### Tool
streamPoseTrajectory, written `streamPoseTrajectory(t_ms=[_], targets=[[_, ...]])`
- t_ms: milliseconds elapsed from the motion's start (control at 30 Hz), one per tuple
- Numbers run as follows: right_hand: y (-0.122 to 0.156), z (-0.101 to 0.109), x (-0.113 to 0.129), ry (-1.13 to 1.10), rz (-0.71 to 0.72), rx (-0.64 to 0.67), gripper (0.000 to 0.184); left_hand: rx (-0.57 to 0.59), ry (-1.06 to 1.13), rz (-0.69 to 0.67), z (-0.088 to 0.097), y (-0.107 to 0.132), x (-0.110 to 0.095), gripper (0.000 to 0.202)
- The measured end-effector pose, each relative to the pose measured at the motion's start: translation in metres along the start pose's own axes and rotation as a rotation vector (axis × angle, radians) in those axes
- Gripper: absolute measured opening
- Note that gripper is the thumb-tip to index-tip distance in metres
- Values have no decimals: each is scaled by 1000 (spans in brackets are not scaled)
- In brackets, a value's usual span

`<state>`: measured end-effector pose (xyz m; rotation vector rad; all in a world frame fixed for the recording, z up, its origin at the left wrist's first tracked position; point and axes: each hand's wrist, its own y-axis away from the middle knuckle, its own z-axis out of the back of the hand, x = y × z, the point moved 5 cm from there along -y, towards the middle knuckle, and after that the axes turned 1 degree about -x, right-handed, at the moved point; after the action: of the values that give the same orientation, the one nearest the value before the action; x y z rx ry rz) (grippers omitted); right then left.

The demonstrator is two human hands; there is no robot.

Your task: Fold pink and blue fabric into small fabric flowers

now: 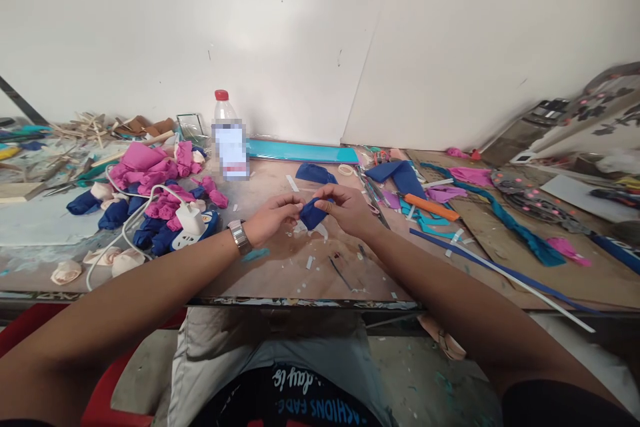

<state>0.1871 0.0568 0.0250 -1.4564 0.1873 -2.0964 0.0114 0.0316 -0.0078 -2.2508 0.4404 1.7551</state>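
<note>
A small folded piece of dark blue fabric is held up between both hands, just above the table. My left hand pinches its left edge, with a watch on the wrist. On the other side, my right hand grips its upper right part between thumb and fingers. Just behind the hands lies another dark blue fabric piece. White scraps lie under the held piece.
To the left are pink fabric bundles, blue bundles and a white charger with its cable. A red-capped bottle stands behind. An orange-handled cutter, blue strips and a long white strip lie to the right.
</note>
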Motion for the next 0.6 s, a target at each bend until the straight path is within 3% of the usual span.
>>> streamPoseTrajectory(t_ms=[167, 400, 600], targets=[[-2, 3, -11, -21, -11, -49, 36, 15, -2, 37, -2, 1, -1, 25], [-1, -4, -6, -207, -62, 11, 37, 9, 168, 59, -3, 0, 0, 29], [-2, 1, -9, -134, -16, -50, 33, 41, -60, -51, 0, -1, 1, 35]])
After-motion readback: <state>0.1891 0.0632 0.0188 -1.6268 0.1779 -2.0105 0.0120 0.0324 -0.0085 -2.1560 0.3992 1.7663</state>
